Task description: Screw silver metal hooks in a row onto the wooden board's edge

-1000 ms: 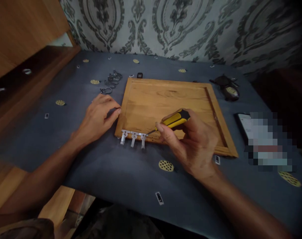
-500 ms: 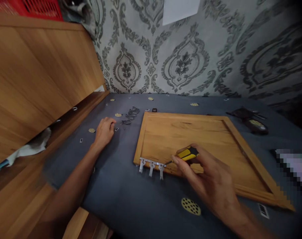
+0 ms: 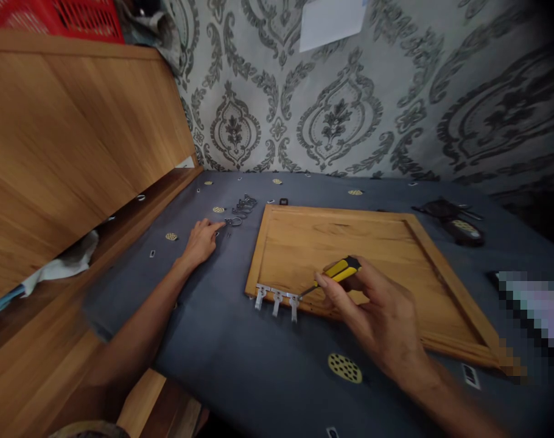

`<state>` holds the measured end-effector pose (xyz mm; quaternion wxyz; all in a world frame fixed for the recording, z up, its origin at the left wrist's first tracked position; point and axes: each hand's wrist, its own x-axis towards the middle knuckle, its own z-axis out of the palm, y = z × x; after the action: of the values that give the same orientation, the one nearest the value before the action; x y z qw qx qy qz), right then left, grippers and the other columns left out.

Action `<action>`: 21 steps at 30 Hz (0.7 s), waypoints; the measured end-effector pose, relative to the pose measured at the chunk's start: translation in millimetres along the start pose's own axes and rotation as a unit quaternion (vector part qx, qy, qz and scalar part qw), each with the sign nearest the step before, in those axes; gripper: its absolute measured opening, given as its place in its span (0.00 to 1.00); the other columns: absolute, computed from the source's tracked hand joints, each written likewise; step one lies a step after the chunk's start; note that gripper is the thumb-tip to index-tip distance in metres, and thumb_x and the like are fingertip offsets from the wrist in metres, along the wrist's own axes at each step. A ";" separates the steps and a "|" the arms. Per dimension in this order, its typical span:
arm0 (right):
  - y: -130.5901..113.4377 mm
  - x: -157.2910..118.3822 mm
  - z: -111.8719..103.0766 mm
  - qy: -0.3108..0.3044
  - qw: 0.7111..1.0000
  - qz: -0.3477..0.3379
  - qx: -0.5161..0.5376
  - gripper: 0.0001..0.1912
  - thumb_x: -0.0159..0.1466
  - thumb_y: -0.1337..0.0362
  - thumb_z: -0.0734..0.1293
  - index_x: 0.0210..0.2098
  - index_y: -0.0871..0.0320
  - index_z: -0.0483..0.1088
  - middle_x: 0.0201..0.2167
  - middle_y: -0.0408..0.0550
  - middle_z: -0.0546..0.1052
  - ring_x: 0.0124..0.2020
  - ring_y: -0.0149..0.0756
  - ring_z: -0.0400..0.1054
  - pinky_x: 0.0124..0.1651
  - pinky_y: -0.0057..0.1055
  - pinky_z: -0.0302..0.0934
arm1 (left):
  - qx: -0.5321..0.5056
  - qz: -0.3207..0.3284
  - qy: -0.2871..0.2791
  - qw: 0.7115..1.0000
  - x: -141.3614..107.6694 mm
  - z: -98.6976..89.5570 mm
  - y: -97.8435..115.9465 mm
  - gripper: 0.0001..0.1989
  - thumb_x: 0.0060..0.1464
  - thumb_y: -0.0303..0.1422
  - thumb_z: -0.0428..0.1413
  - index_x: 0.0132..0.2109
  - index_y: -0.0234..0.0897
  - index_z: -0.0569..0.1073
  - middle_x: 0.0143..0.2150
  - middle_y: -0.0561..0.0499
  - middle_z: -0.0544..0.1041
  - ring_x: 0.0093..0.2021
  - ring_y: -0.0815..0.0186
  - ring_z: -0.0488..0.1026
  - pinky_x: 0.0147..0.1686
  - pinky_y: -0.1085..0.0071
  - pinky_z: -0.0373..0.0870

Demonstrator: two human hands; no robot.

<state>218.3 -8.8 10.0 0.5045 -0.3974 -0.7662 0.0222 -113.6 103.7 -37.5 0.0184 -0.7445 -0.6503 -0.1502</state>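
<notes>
My right hand grips a yellow and black screwdriver over the wooden panel. The screwdriver's tip meets the rightmost of three white clips fixed along the panel's near left edge. Off to the left, my left hand reaches over the dark cloth, its index finger stretched to the nearest of several dark metal clips. Whether its fingertips pinch anything is too small to tell.
Wooden furniture stands on the left, with a red basket on top. A dark tool lies beyond the panel's right side. A blurred-out flat object sits at the far right. Patterned fabric covers the back.
My left hand has moved right, and its index finger has stretched out to the metal clips. My right hand keeps the screwdriver at the same white clip.
</notes>
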 end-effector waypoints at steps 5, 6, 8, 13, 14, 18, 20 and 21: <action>3.1 -2.9 -0.2 -0.009 1.000 0.015 0.006 0.16 0.71 0.55 0.67 0.28 0.54 0.65 0.19 0.39 0.70 0.18 0.31 0.67 0.21 0.29 0.59 | 0.006 0.002 -0.002 1.000 -1.1 2.2 2.3 0.20 0.65 0.41 0.57 0.59 0.35 0.71 0.58 0.42 0.74 0.55 0.58 0.75 0.54 0.54 0.77; 3.1 -2.9 -0.4 -0.010 1.000 0.018 0.010 0.16 0.71 0.55 0.67 0.28 0.54 0.65 0.19 0.39 0.71 0.18 0.31 0.67 0.21 0.29 0.59 | 0.007 0.003 -0.002 1.000 -1.3 1.9 2.4 0.20 0.65 0.41 0.57 0.59 0.35 0.71 0.58 0.42 0.74 0.55 0.58 0.75 0.54 0.54 0.77; 2.4 -2.4 -0.9 -0.010 1.000 0.023 0.017 0.16 0.71 0.55 0.67 0.29 0.54 0.65 0.20 0.39 0.71 0.19 0.31 0.67 0.22 0.30 0.59 | 0.009 0.006 -0.001 1.000 -1.8 0.9 2.7 0.19 0.66 0.41 0.57 0.58 0.35 0.71 0.58 0.42 0.74 0.54 0.58 0.75 0.54 0.54 0.77; 0.1 -1.0 -0.1 -0.007 0.999 0.025 0.033 0.15 0.71 0.56 0.66 0.29 0.53 0.64 0.20 0.39 0.70 0.19 0.31 0.66 0.22 0.30 0.58 | 0.024 0.028 0.006 0.999 -2.1 -2.7 7.0 0.19 0.66 0.41 0.57 0.58 0.35 0.71 0.57 0.42 0.74 0.54 0.58 0.75 0.54 0.54 0.77; 0.0 -1.1 0.4 -0.006 0.999 0.027 0.035 0.15 0.71 0.57 0.66 0.29 0.53 0.64 0.20 0.38 0.70 0.19 0.30 0.66 0.22 0.30 0.57 | 0.027 0.035 0.006 0.999 -2.2 -3.7 8.5 0.19 0.66 0.41 0.57 0.58 0.35 0.72 0.57 0.42 0.74 0.55 0.58 0.75 0.54 0.54 0.76; -0.7 -2.8 2.1 -0.013 0.996 0.057 0.062 0.16 0.70 0.57 0.68 0.28 0.53 0.62 0.21 0.38 0.68 0.21 0.30 0.63 0.25 0.30 0.56 | 0.034 0.058 -0.009 0.998 -4.9 -10.0 15.8 0.18 0.66 0.40 0.57 0.57 0.35 0.72 0.56 0.43 0.75 0.54 0.58 0.75 0.55 0.54 0.76; -2.2 -4.0 1.6 -0.015 0.994 0.064 0.082 0.14 0.70 0.59 0.68 0.30 0.53 0.61 0.23 0.38 0.67 0.23 0.30 0.62 0.26 0.31 0.55 | 0.031 0.061 -0.018 0.997 -7.8 -14.8 20.5 0.17 0.66 0.41 0.57 0.55 0.35 0.73 0.55 0.43 0.75 0.54 0.59 0.75 0.55 0.54 0.75; -3.2 -4.4 1.1 -0.018 0.995 0.064 0.078 0.14 0.70 0.59 0.67 0.30 0.53 0.61 0.24 0.38 0.67 0.24 0.30 0.62 0.27 0.30 0.55 | 0.029 0.060 -0.021 0.998 -9.3 -17.3 22.7 0.17 0.66 0.41 0.57 0.54 0.34 0.74 0.54 0.43 0.76 0.54 0.59 0.75 0.56 0.53 0.74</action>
<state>216.3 -13.4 7.5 0.5178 -0.4045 -0.7440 0.1216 -96.0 87.4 -19.5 0.0349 -0.7843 -0.6088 -0.1141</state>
